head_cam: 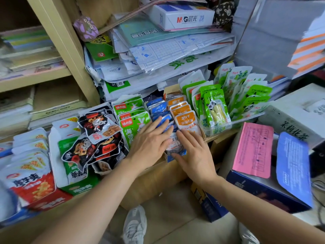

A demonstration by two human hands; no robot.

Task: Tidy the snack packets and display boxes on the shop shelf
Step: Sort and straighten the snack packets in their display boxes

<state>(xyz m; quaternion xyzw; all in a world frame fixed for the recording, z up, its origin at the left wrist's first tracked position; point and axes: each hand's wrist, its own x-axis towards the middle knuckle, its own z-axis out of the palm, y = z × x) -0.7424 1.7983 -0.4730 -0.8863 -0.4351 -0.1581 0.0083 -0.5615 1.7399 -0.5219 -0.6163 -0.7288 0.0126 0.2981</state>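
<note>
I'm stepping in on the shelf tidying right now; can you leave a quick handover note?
Left hand: flat, pressing the blue packets.
Right hand: fingers straight, touching the front packet of that row, beside the orange packets.
Done: panda packets stand in their clear tray; orange packets upright.
Left: settle the blue row; black packets lie jumbled.

Two bare arms reach forward and meet at centre frame. The left forearm (98, 191) rises from the lower left, its wrist straight. The left hand (151, 140) lies palm down, with straight fingers (159, 123) slightly fanned and pointing up and right. The right forearm (246, 199) enters from the lower right. The right hand (193, 152) is also flat and palm down, its fingers aimed up and left and its thumb (177, 156) splayed low. The two hands sit just beside each other, fingertips nearly meeting.
</note>
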